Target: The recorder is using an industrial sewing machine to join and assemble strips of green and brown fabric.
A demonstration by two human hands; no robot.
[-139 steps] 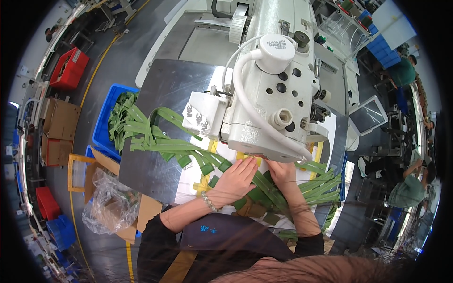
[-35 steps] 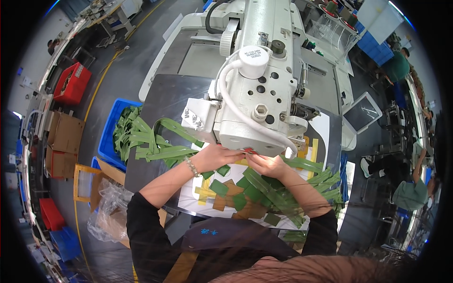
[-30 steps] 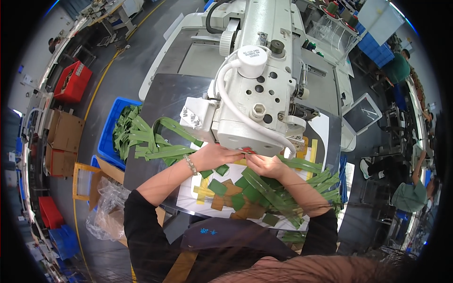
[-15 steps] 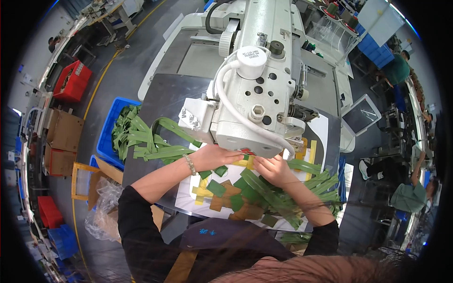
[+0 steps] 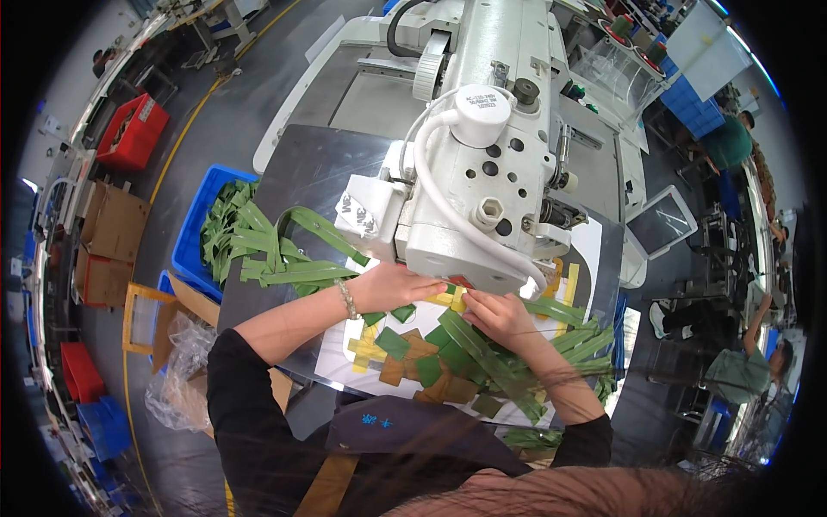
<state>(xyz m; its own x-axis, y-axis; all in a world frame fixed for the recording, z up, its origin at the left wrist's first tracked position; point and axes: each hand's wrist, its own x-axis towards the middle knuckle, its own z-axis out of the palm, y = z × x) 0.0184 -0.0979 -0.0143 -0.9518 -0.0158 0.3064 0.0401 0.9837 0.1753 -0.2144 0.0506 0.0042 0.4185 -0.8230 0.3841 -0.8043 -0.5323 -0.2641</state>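
Observation:
Under the head of a white sewing machine (image 5: 461, 250), my two hands meet at a short green and yellow strip (image 5: 451, 298). My left hand (image 5: 392, 289), with a beaded bracelet at its wrist, has its fingers close together on the strip's left end. The fingertips of my right hand (image 5: 500, 317) are pinched at its right end. Below them lies a white template sheet (image 5: 336, 358) with yellow tape and brown and green patches (image 5: 428, 370). Long green webbing straps (image 5: 495, 362) run beneath my right forearm. The machine head hides the needle area.
At the left, a blue bin (image 5: 194, 237) is heaped with green webbing (image 5: 237, 228), some draped onto the metal table (image 5: 314, 159). A cardboard box with clear plastic (image 5: 181, 370) stands below it. To the right are a tablet-like screen (image 5: 662, 222) and other people at work.
The view has shifted slightly, moving the machine a little right in the picture. Both hands stay at the strip, and my right fingers look slightly more closed.

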